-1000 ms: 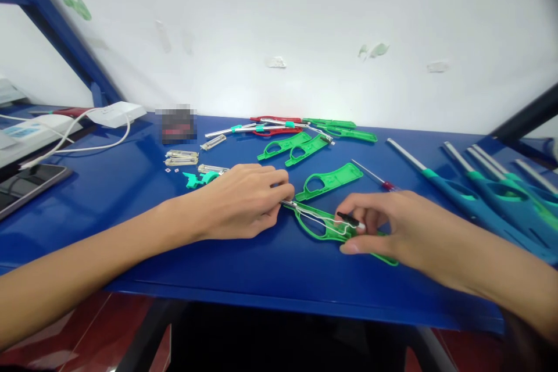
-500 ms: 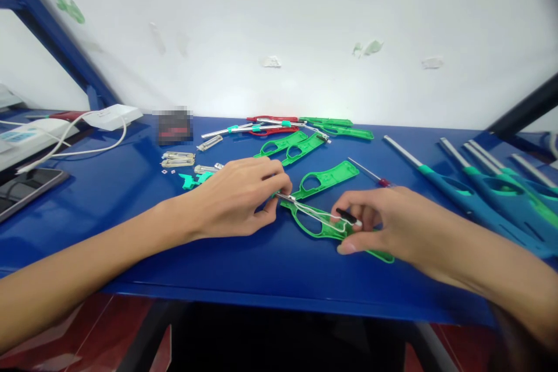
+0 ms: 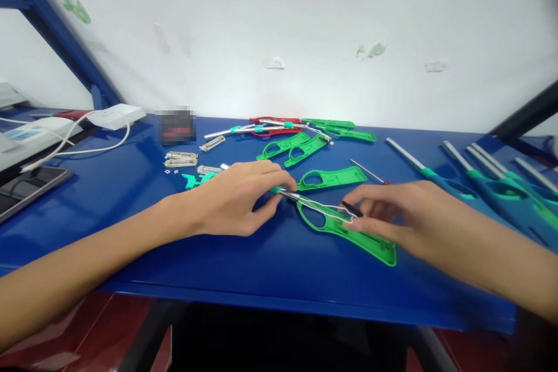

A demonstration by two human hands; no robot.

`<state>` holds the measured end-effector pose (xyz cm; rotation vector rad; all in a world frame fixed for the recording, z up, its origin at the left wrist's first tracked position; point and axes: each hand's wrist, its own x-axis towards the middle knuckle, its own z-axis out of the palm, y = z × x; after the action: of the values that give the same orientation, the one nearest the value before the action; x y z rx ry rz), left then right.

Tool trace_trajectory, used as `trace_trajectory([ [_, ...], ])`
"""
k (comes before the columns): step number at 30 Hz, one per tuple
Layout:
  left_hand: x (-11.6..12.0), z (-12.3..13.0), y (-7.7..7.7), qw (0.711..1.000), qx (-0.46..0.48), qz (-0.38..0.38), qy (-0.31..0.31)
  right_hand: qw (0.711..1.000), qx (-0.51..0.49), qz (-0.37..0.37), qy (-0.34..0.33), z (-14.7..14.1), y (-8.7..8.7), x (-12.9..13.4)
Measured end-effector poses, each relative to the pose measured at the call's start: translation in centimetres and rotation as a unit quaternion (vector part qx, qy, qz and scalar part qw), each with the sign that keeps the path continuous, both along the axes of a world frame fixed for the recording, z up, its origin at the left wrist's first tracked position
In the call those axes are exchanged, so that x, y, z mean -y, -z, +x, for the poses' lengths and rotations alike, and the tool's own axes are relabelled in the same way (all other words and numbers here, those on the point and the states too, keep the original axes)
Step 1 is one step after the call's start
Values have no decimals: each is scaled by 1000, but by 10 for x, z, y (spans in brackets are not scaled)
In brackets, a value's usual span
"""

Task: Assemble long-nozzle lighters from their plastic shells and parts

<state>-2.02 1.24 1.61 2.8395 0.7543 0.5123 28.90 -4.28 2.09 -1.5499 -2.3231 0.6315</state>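
My left hand (image 3: 244,195) is closed on a metal tube (image 3: 289,194) with a teal collar. White wires (image 3: 325,207) run from the tube's end to a small black part (image 3: 352,210), which my right hand (image 3: 383,209) pinches between thumb and fingers. Beneath the wires lies a green handle half (image 3: 370,244) with its hollow side up, and its narrow end is near the tube. Just behind it rests another green handle half (image 3: 340,176). My left hand hides most of the tube.
Behind lie more green halves (image 3: 307,150), red halves with metal tubes (image 3: 274,121) and clear parts (image 3: 181,159). Blue lighters (image 3: 462,189) are at right, a screwdriver (image 3: 368,171) behind my right hand. A phone (image 3: 32,189) and white cable (image 3: 93,151) are at left.
The tube's wired end shows more beyond my left fingers. The two nearest green halves have shifted, and the rear one has turned and now lies apart from the front one.
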Motion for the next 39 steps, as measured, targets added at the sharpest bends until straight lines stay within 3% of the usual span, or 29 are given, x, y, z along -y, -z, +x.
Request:
trace_trajectory([
  [6, 0, 2, -3, 1000, -3, -17, -9, 998, -40, -47, 4, -5, -2, 2],
  [16, -5, 1, 0, 998, 28, -53, 6, 997, -25, -71, 7, -9, -7, 1],
  [29, -10, 5, 8, 995, 43, -87, -4, 997, -6, -71, 10, -6, 6, -1],
  [39, -8, 3, 6, 995, 45, -89, 1, 999, -8, -51, 6, -8, -4, -2],
])
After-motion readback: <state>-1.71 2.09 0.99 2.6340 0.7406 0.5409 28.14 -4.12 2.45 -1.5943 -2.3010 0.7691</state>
